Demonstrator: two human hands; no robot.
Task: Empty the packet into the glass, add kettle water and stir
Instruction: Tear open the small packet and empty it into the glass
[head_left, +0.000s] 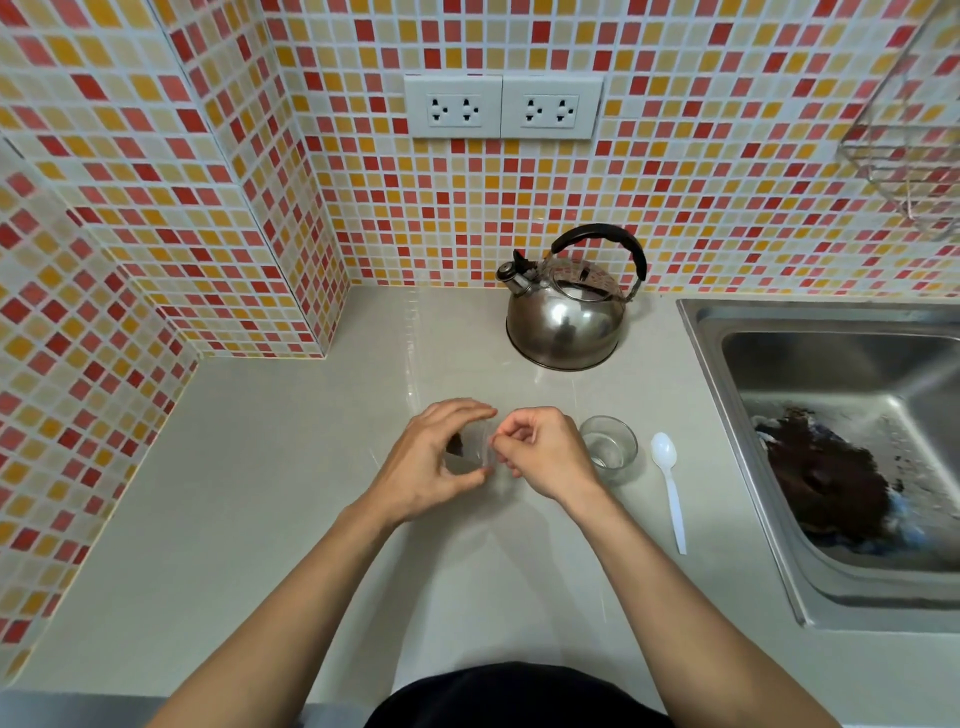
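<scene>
Both hands are up over the worktop (260, 467) working on the packet (470, 451), a small clear sachet with something dark inside. The left hand (439, 462) has it pinched between thumb and fingers to keep it steady, and the right hand (545, 452) is pinching the edge next to it, looks like it's going for a tear, so I'd say the packet isn't open yet. The glass (609, 448) sits right beside the right hand, with nothing dark in it as far as I can tell, handy for tipping straight in. The white plastic spoon (667, 483) lies just right of the glass, ready for stirring. The kettle (566, 312) is parked further back by the tiled wall, out of the way till needed. Sink (727, 364) on the right has some dark mess in it.
</scene>
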